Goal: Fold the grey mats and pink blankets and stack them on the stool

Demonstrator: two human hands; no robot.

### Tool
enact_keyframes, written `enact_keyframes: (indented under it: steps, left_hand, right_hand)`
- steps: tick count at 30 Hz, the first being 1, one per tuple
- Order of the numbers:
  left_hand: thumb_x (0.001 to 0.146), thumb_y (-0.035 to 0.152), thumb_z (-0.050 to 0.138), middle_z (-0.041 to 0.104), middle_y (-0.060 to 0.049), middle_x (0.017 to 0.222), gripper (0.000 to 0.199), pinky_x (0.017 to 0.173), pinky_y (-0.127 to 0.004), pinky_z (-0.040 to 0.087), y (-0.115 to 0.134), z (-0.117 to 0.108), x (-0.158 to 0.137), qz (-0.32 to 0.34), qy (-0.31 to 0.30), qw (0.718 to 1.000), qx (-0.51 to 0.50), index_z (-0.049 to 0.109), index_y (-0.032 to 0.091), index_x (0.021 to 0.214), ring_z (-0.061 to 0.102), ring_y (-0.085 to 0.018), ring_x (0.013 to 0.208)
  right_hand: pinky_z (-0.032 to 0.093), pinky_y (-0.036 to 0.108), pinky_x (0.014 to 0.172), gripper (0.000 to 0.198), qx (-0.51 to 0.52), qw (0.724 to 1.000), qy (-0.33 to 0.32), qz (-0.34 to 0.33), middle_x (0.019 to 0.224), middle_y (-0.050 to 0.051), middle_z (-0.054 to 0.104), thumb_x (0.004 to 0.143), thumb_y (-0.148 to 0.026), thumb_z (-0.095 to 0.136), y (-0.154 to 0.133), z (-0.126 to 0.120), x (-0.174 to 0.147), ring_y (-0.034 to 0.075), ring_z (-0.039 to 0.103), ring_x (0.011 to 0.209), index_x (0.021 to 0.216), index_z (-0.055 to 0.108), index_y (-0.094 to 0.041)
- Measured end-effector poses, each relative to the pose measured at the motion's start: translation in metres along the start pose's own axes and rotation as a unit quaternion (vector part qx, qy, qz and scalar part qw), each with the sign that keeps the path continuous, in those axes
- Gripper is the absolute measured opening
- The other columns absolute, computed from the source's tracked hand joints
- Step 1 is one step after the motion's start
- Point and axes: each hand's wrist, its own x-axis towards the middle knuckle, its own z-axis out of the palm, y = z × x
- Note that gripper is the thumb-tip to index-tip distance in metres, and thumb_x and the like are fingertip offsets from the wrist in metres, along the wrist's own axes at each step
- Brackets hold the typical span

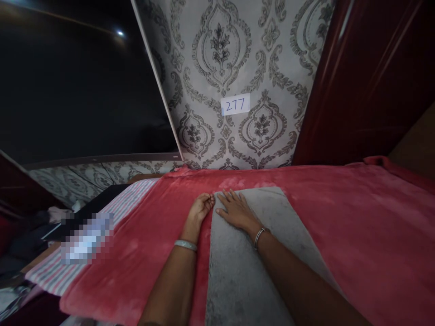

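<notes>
A long grey cloth [244, 280] lies flat over a red blanket [136, 253], its far end near the wall and its near end running out of view below. At its far left corner, my left hand [201, 208] is closed, with the fingertips pinched at the cloth's edge. My right hand [236, 210] rests palm down on the far end of the cloth, fingers spread, just right of the left hand. The cloth's surface looks smooth apart from faint creases near its far right corner.
A large dark screen [84, 90] stands at the back left. Patterned wallpaper [220, 50] carries a paper label [235, 104] reading 277. Dark red glossy furniture [367, 81] rises at the right. Striped fabric [54, 274] shows under the blanket's left edge, with a blurred-out object [88, 240] on it.
</notes>
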Motion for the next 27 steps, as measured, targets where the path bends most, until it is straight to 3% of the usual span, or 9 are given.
enact_keyframes:
  steps: [4, 8, 11, 12, 15, 19, 24, 27]
  left_hand:
    - [0.066, 0.028, 0.07, 0.053, 0.001, 0.061, 0.025, 0.063, -0.025, 0.046, -0.005, -0.003, 0.007, 0.048, 0.021, 0.999, 0.001, 0.048, 0.019, 0.059, 0.052, -0.011, 0.059]
    - [0.075, 0.033, 0.063, 0.05, 0.004, 0.059, 0.023, 0.062, -0.024, 0.043, -0.007, -0.01, 0.008, 0.104, 0.082, 0.989, 0.071, 0.051, 0.02, 0.062, 0.048, -0.011, 0.058]
    - [0.076, 0.02, 0.061, 0.062, 0.001, 0.075, 0.003, 0.077, -0.025, 0.046, -0.003, -0.014, 0.007, 0.134, 0.114, 0.972, 0.156, 0.062, 0.019, 0.073, 0.057, -0.013, 0.075]
    - [0.073, 0.014, 0.062, 0.065, 0.0, 0.081, 0.007, 0.083, -0.026, 0.046, -0.002, -0.015, 0.007, 0.136, 0.116, 0.966, 0.188, 0.066, 0.019, 0.075, 0.059, -0.014, 0.082]
    - [0.069, 0.005, 0.062, 0.069, -0.004, 0.079, 0.014, 0.091, -0.032, 0.046, -0.001, -0.015, 0.006, 0.115, 0.114, 0.946, 0.28, 0.068, 0.018, 0.069, 0.062, -0.018, 0.085]
    - [0.078, 0.014, 0.063, 0.068, -0.006, 0.065, 0.02, 0.085, -0.036, 0.048, -0.004, -0.011, 0.001, 0.075, 0.101, 0.92, 0.372, 0.065, 0.018, 0.058, 0.063, -0.021, 0.074]
    - [0.083, 0.019, 0.063, 0.077, -0.009, 0.086, 0.013, 0.08, -0.03, 0.049, -0.009, 0.0, -0.005, 0.054, 0.074, 0.911, 0.402, 0.075, 0.015, 0.081, 0.068, -0.02, 0.082]
    - [0.086, 0.023, 0.06, 0.077, -0.011, 0.086, 0.019, 0.074, -0.029, 0.049, -0.012, 0.005, -0.004, 0.042, 0.078, 0.917, 0.388, 0.076, 0.013, 0.085, 0.068, -0.021, 0.08]
  right_hand:
    - [0.006, 0.054, 0.122, 0.066, 0.001, 1.0, 0.01, -0.005, 0.165, 0.01, 0.022, 0.1, -0.053, 0.042, 0.001, 0.002, -0.001, 0.031, 0.01, 0.154, 0.159, 0.032, -0.025]
    - [0.006, 0.055, 0.122, 0.064, 0.002, 1.0, 0.015, -0.005, 0.165, 0.01, 0.022, 0.1, -0.051, 0.043, 0.001, 0.002, -0.002, 0.031, 0.011, 0.153, 0.158, 0.033, -0.025]
    - [0.006, 0.055, 0.122, 0.064, 0.002, 1.0, 0.014, -0.004, 0.165, 0.01, 0.023, 0.1, -0.051, 0.044, 0.0, 0.001, -0.002, 0.031, 0.012, 0.153, 0.158, 0.034, -0.026]
    - [0.006, 0.055, 0.122, 0.064, 0.002, 1.0, 0.013, -0.004, 0.165, 0.01, 0.023, 0.1, -0.051, 0.044, 0.0, 0.001, -0.002, 0.032, 0.012, 0.153, 0.158, 0.034, -0.025]
    - [0.007, 0.055, 0.122, 0.064, 0.004, 1.0, 0.013, -0.004, 0.165, 0.011, 0.022, 0.1, -0.051, 0.044, 0.0, 0.0, -0.002, 0.031, 0.012, 0.153, 0.158, 0.033, -0.025]
    - [0.007, 0.055, 0.122, 0.064, 0.005, 1.0, 0.017, -0.006, 0.164, 0.012, 0.025, 0.1, -0.05, 0.045, 0.0, 0.001, -0.001, 0.031, 0.013, 0.153, 0.158, 0.034, -0.025]
    - [0.008, 0.056, 0.122, 0.064, 0.003, 0.999, 0.031, -0.012, 0.164, 0.012, 0.026, 0.1, -0.049, 0.046, 0.002, 0.003, -0.001, 0.033, 0.015, 0.153, 0.157, 0.035, -0.024]
    - [0.01, 0.057, 0.121, 0.063, 0.003, 0.999, 0.038, -0.018, 0.163, 0.013, 0.027, 0.1, -0.049, 0.046, 0.003, 0.004, -0.001, 0.033, 0.017, 0.152, 0.157, 0.036, -0.023]
